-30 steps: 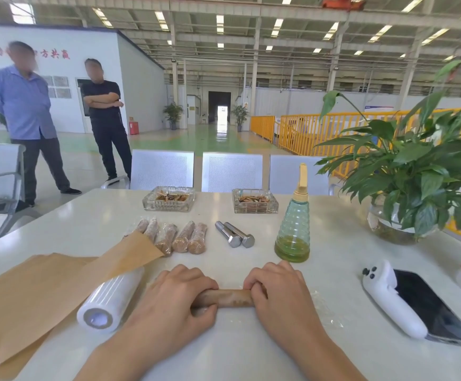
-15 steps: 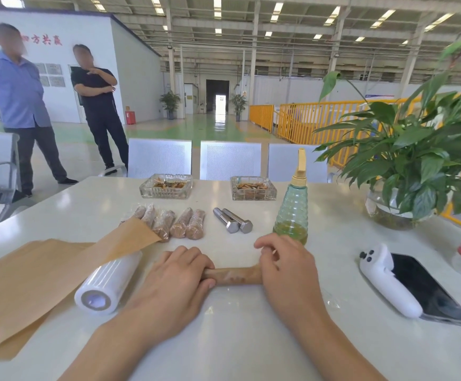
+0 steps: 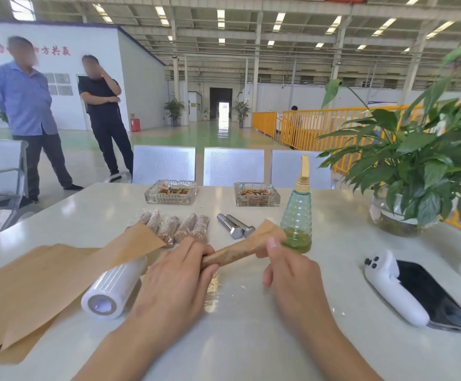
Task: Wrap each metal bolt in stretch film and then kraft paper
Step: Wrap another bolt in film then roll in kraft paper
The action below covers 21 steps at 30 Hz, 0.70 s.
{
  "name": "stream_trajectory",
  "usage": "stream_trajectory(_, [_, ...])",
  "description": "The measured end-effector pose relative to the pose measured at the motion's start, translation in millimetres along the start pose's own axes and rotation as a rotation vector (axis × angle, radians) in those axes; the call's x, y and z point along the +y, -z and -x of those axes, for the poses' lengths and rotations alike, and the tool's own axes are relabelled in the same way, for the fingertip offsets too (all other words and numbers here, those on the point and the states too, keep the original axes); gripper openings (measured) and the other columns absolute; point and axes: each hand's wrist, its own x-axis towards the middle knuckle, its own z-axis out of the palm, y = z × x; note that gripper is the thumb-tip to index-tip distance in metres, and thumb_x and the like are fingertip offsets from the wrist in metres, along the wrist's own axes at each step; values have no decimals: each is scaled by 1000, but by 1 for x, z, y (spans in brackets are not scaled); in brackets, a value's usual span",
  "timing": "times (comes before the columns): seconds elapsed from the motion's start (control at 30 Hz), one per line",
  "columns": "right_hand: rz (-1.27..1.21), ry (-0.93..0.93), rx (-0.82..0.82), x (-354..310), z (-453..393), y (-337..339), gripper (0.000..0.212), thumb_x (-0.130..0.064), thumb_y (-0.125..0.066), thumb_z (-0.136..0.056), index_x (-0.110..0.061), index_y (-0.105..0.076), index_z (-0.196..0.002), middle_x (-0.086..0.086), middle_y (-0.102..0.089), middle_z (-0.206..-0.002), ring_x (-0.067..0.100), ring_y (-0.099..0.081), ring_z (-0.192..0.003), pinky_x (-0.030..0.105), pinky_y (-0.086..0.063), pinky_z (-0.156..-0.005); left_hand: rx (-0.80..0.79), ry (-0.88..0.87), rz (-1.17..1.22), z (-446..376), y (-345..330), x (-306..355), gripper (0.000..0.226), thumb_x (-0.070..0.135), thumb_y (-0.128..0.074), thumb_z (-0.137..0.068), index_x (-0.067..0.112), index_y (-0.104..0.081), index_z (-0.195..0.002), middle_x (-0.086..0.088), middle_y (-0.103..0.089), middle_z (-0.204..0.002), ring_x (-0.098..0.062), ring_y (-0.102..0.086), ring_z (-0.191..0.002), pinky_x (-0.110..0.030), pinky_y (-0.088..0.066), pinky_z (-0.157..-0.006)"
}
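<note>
Lifted paper-wrapped bolt (image 3: 237, 250), tilted, both hands

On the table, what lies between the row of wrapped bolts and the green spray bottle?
Two bare metal bolts lie side by side between the wrapped bolts and the spray bottle, as the head view shows.

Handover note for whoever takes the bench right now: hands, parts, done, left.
Left hand: grips the near end of the paper-wrapped bolt.
Right hand: pinches its far end, where loose paper flares.
That bolt is tilted, far end up.
Done: five wrapped bolts in a row behind.
Left: finish this one's end, then the two bare bolts.
Supplies: film roll and kraft sheets on the left of the table.
</note>
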Motion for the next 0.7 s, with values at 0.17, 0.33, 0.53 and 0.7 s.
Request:
stream_trajectory(0.17, [-39,4,-81,-7,2,-8,69,-79,-41,-85,-19,-66,-60,-5,-50,-44,5,-45,-42,13,-35,-47,-43,-41,52,0,-1,3,30,47,-35,-100,27,-56,-108,13,-53,-99,-18,-58,-76,-36,-47,-63])
stream_trajectory(0.33, [-188,-147,-156,-7,-2,-7,70,-72,-48,-90,-10,-70,-65,6,-48,-42,14,-43,-39,18,-35,-44,-75,-77,83,-1,-5,4,26,45,-40,-102,26,-56,-109,13,-53,-103,-21,-60,-78,-39,-48,-65])
stream_trajectory(0.53, [-342,-200,-201,-8,-6,-6,65,-65,-57,-86,-2,-74,-91,34,-60,-68,18,-41,-37,20,-32,-38,-104,-112,88,-1,-4,8,32,47,-35,-100,24,-57,-110,12,-52,-103,-21,-58,-75,-38,-48,-64])
stream_trajectory(0.7, [-319,-190,-210,-9,-4,-6,66,-65,-53,-78,-3,-73,-91,38,-60,-75,20,-41,-40,20,-33,-41,-106,-118,90,0,-6,6,27,44,-39,-101,25,-56,-110,13,-52,-104,-20,-59,-76,-38,-47,-63])
